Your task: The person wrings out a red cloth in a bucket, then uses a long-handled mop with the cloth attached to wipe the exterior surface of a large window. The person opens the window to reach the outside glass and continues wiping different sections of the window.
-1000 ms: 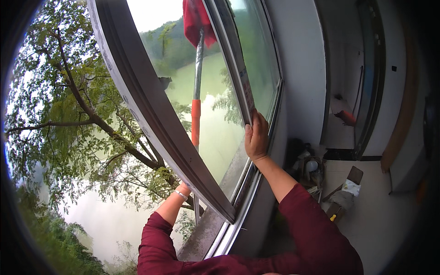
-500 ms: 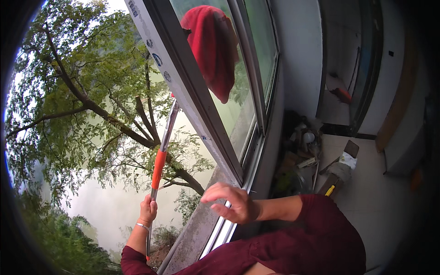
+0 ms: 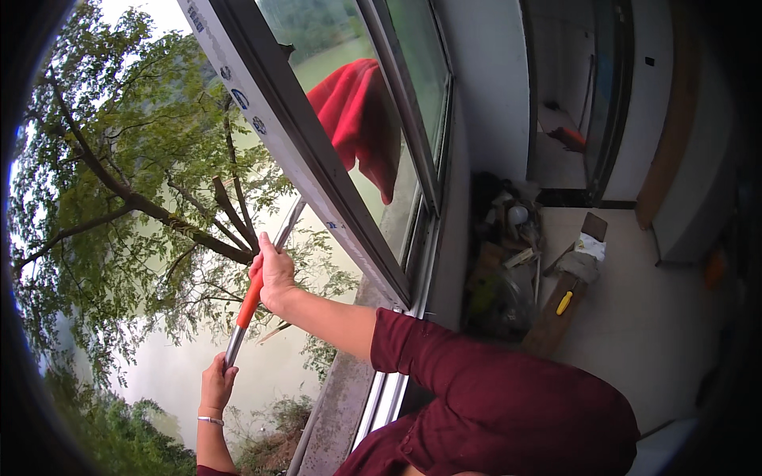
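Observation:
Outside the open part of the window, a long metal pole [image 3: 233,347] slants up to the right. My left hand [image 3: 214,385] is closed round its lower metal part, a thin band on the wrist. Higher up, my right hand [image 3: 274,274] is wrapped round the pole at its orange sleeve [image 3: 249,301]. The pole's far end passes behind the window frame [image 3: 294,151], which hides it. Through the glass I see a red cloth [image 3: 361,115] hanging in folds on the outer side, roughly in line with the pole; where the two meet is hidden.
A concrete ledge [image 3: 333,424] runs along the metal window track [image 3: 385,404]. Tree branches [image 3: 151,208] reach close to the pole, with murky water below. Indoors, a pile of clutter [image 3: 508,262] lies by the wall, near a board with a yellow-handled tool [image 3: 564,303].
My right hand has reached out through the window from the sill and taken hold of the pole's orange sleeve. The red cloth sits lower and is spread differently. The view has shifted slightly.

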`<state>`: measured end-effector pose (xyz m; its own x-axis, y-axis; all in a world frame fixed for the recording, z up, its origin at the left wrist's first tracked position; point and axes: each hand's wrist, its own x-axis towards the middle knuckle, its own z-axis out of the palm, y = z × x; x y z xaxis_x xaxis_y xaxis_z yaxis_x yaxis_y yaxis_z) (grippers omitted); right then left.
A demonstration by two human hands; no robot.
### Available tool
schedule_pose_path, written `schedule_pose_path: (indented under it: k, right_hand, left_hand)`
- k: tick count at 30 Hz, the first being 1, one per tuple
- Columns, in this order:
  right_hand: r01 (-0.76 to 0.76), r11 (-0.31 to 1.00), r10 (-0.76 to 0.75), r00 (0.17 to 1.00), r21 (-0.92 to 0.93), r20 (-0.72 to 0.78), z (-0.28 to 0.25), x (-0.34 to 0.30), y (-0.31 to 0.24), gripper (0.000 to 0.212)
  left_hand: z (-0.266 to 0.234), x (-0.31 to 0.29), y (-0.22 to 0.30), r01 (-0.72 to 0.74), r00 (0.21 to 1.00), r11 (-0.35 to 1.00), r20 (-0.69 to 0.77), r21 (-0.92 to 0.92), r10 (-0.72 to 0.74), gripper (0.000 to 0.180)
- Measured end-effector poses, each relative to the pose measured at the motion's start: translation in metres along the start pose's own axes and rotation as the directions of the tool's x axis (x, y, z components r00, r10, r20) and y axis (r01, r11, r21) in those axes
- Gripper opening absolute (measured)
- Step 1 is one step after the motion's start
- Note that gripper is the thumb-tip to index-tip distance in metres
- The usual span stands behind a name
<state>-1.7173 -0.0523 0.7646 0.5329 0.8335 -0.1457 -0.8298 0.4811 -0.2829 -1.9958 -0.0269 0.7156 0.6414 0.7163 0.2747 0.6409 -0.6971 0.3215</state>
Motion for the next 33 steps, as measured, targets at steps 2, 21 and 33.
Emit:
schedule_pose_path:
  k: [2,21,33]
  right_hand:
    - [0.077,0.996,-0.072,0.991,0.043,-0.112,-0.009,0.026,-0.021,0.036]
    - [0.965,-0.107,-0.232,0.208,-0.237,0.95,-0.151,-0.127,-0.167,0.043]
    - [0.416,-0.545,-0.486,0.551,-0.728,0.679,-0.276,-0.208,-0.266,0.03]
  left_hand:
    - [0.0,0.004,0.007,-0.001,1.0,0.996,-0.004,0.087,0.002,0.02]
    - [0.161,0.265,0.104,-0.234,0.966,0.955,-0.151,-0.181,0.208,0.026]
    - [0.167,0.432,0.287,-0.241,0.962,0.793,-0.243,-0.559,0.121,0.035]
